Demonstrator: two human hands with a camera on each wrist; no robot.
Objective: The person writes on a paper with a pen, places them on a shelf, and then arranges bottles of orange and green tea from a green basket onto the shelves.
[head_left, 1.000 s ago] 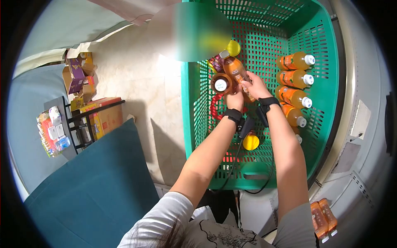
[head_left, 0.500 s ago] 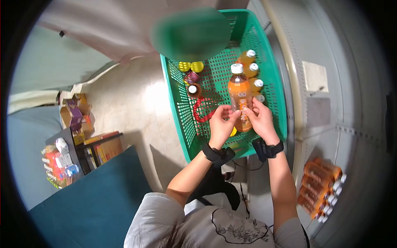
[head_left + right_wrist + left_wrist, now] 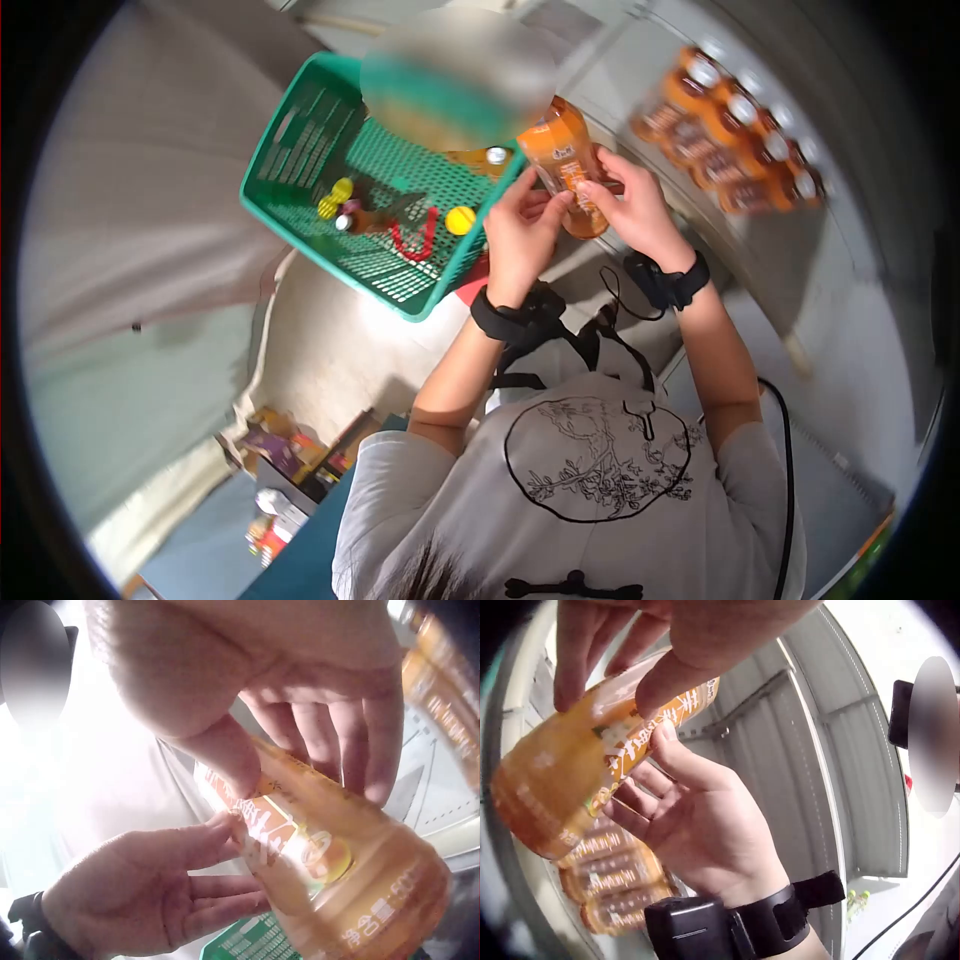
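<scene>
An orange-labelled bottle (image 3: 566,165) is held between both hands to the right of the green basket, its upper end partly behind a blurred patch in the head view. The left hand (image 3: 520,235) grips its left side, thumb on the label. Opposite it, the right hand (image 3: 642,215) pinches the other side with thumb and fingers. Seen from the left wrist, the bottle (image 3: 562,772) lies slanted, and the right hand (image 3: 705,817) is below it. In the right wrist view the label of the bottle (image 3: 330,847) faces up, with the left hand (image 3: 142,892) at its lower left.
The green basket (image 3: 385,292) contains a small dark bottle (image 3: 368,222), a yellow round lid (image 3: 460,220), red beads (image 3: 414,246) and an orange bottle (image 3: 470,160). Several orange bottles (image 3: 720,140) stand grouped at upper right. Boxes (image 3: 280,448) are at lower left.
Both hands have lifted the bottle from over the basket and carried it to the basket's right. The head view has turned toward the grouped bottles.
</scene>
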